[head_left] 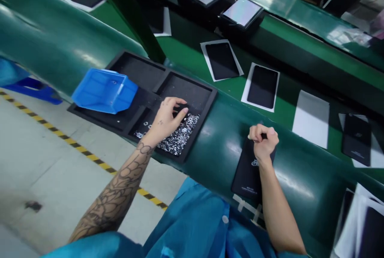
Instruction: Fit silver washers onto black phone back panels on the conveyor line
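My left hand (169, 119) hovers over the front right compartment of a black divided tray (200, 128), thumb and fingers apart. Beneath it lies a heap of small shiny metal parts (177, 140), too small to name surely. A black tablet-like panel (246, 170) with a pale logo rests on the green bench before me. At its upper end is my right hand (263, 141), its fingers curled closed; whatever they hold, if anything, is hidden. A blue plastic bin (103, 91) stands tilted on the tray's left side.
Beyond the bench, a green conveyor belt (192, 56) carries black panels on white sheets, among them one panel (263, 87). A bare white sheet (311, 118) lies there too. Lit screens (242, 11) stand farther back. A green post (132, 14) rises behind the tray. Stacked sheets (357, 226) lie at the right.
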Available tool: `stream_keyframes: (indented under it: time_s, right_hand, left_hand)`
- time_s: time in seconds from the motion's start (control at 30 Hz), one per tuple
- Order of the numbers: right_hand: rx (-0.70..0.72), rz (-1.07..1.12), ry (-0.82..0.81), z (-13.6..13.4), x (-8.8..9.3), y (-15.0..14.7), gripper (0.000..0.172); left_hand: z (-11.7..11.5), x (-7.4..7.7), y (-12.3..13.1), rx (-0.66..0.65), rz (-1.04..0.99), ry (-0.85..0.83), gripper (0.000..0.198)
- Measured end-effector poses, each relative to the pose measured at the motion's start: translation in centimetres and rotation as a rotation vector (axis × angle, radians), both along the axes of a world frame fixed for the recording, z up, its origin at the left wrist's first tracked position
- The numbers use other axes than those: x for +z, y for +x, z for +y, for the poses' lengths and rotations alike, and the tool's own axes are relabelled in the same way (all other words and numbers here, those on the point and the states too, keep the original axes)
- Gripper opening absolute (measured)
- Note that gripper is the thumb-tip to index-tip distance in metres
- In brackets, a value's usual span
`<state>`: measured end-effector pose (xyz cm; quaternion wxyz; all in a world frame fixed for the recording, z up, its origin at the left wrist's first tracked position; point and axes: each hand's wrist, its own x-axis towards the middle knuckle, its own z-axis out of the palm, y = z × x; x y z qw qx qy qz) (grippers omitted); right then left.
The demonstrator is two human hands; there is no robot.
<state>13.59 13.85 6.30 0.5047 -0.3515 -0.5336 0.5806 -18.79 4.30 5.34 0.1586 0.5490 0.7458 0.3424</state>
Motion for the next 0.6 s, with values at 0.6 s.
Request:
stream_keyframes:
  time_s: [0.6]
  right_hand:
    - [0.029, -0.028, 0.025, -1.1, -0.4, 0.7, 0.069]
  left_hand:
    - [-0.1, 1.4, -1.0, -0.269, -0.053, -0.234, 0.017]
